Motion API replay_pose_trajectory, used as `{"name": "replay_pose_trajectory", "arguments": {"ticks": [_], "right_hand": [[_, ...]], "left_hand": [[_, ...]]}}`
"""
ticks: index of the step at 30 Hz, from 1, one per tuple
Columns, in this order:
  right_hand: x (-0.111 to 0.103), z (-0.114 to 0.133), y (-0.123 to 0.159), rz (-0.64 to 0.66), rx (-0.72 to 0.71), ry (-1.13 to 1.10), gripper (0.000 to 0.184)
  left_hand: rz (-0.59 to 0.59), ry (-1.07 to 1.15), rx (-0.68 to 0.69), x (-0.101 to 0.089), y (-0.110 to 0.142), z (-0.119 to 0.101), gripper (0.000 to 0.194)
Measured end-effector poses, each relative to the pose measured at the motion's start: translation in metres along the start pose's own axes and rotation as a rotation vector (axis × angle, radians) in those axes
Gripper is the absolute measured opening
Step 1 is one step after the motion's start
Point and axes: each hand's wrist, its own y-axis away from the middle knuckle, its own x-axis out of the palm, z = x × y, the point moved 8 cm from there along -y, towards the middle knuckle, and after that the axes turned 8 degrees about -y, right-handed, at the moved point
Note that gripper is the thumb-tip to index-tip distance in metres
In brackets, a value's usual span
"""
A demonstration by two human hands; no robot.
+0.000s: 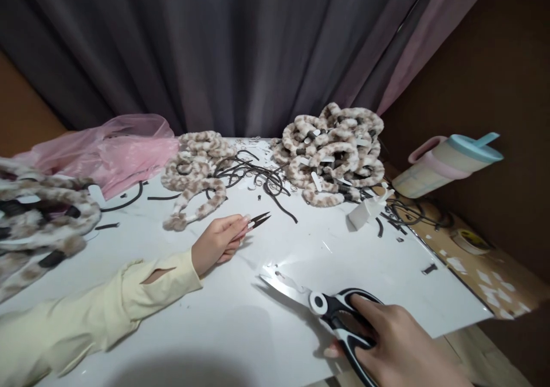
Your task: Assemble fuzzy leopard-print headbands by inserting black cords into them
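Apparently not cutting, I hold snips [260, 222] in closed left fingers [235, 226], scissors [318, 303] in curled right fingers [367, 311]; the next move likely needs them kept apart.

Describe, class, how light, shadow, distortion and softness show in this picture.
In the head view, glare whitens the table by the tip of the large scissors; in that view too, a shadow lies below them and a rounded one at the bottom edge; the tumbler leans outward there, probably wide-angle stretch; the head view's right hand looks softly blurred, the curtain dim.
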Motion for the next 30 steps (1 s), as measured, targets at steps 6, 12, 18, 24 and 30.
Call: {"name": "replay_pose_trajectory", "arguments": {"ticks": [6,12,18,24,30], "right_hand": [[-0.015,-0.003,-0.010,-0.227,-0.003,-0.008,0.036],[-0.028,-0.004,-0.013,-0.439,-0.070,0.094,0.036],[-0.026,0.013,-0.019,-0.495,-0.159,0.130,0.035],[-0.024,0.022,-0.028,-0.493,-0.184,0.109,0.032],[-0.029,0.011,-0.030,-0.559,-0.075,0.095,0.036]], "left_hand": [[0.056,0.010,0.102,0.007,0.008,-0.008,0.049],[0.180,0.136,0.026,0.014,0.007,0.002,0.048],[0.678,0.471,-0.204,0.045,0.018,0.004,0.050],[0.767,0.496,-0.225,0.051,0.025,0.004,0.051],[0.782,0.438,-0.184,0.054,0.029,0.004,0.050]]}}
